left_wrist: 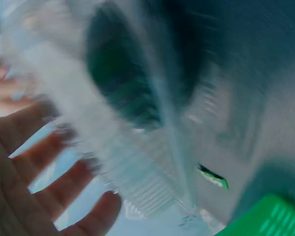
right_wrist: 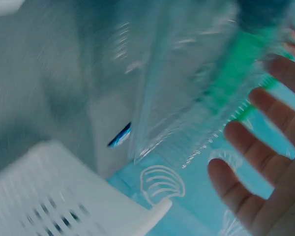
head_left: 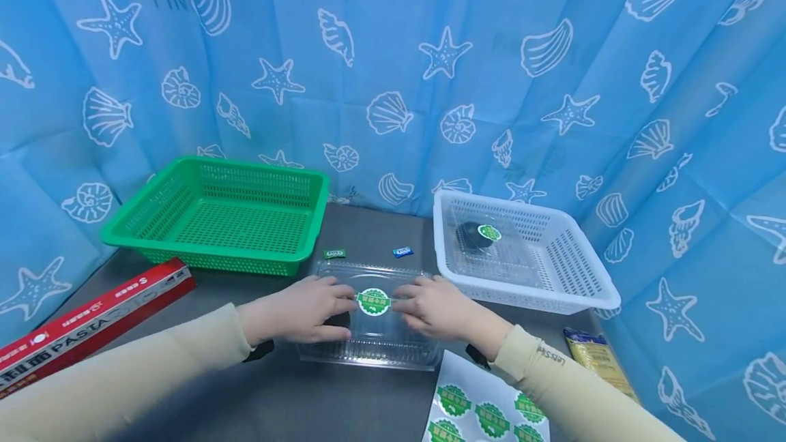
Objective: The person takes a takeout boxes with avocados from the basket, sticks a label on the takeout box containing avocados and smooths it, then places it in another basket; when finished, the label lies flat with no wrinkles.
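Observation:
A clear plastic box [head_left: 381,333] with a ridged lid sits in the middle of the dark table, a round green-and-white sticker [head_left: 374,301] on its top. My left hand [head_left: 307,309] touches the lid left of the sticker. On the other side my right hand [head_left: 443,309] lies on the lid, fingertips by the sticker's edge. Spread, nearly straight fingers show on the left hand [left_wrist: 44,177] and the right hand [right_wrist: 265,162] in the wrist views. A dark rounded thing [left_wrist: 120,69] shows through the box, blurred; its kind I cannot tell.
A green basket [head_left: 295,251] stands back left, a red pasta box [head_left: 104,322] before it. Back right, a white basket [head_left: 571,258] holds another stickered clear box [head_left: 500,258]. Two small packets, green [head_left: 334,254] and blue [head_left: 402,252], lie behind. A sticker sheet [head_left: 485,394] lies front right.

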The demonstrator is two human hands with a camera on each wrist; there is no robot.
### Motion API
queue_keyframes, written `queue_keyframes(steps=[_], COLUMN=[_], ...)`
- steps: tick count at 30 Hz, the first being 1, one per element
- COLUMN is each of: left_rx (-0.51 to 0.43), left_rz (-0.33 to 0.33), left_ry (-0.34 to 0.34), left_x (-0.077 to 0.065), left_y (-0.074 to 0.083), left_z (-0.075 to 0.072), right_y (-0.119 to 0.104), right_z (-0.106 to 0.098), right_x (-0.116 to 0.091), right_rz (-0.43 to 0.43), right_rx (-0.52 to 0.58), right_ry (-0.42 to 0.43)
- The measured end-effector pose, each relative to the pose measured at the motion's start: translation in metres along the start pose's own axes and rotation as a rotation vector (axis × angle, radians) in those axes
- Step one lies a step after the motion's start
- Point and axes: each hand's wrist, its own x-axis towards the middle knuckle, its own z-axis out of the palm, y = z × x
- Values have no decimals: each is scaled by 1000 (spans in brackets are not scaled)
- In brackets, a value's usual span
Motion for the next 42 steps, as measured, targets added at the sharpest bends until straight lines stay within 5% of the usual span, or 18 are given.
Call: queue_keyframes(steps=[4, 9, 14, 19, 24, 30, 38, 42], left_rx=[-264, -665, -942, -1118, -1141, -1119, -1012, -1083], left_rz=[-115, -391, -658, -727, -763, -803, -758, -756], left_ry=[191, 476, 499, 478, 497, 522, 528, 539], left_x=[-23, -53, -64, -57, -46, -40, -38, -34], left_y=[0, 7, 16, 25, 29, 29, 27, 23], left_z=[-3, 5, 29, 52, 66, 74, 73, 71], right_y=[-8, -23, -35, -38, -38, -42, -40, -38], right_z=[-7, -3, 13, 32, 47, 55, 58, 58], right_x=[-19, -45, -57, -54, -46, -35, -29, -28], right_rz=[262, 726, 1018, 1101, 1121, 1131, 1147, 1172], right_rx=[313, 751, 1022, 1263, 1436, 1476, 1532, 1632], right_ry=[156, 368, 485, 507, 479, 490, 486, 462])
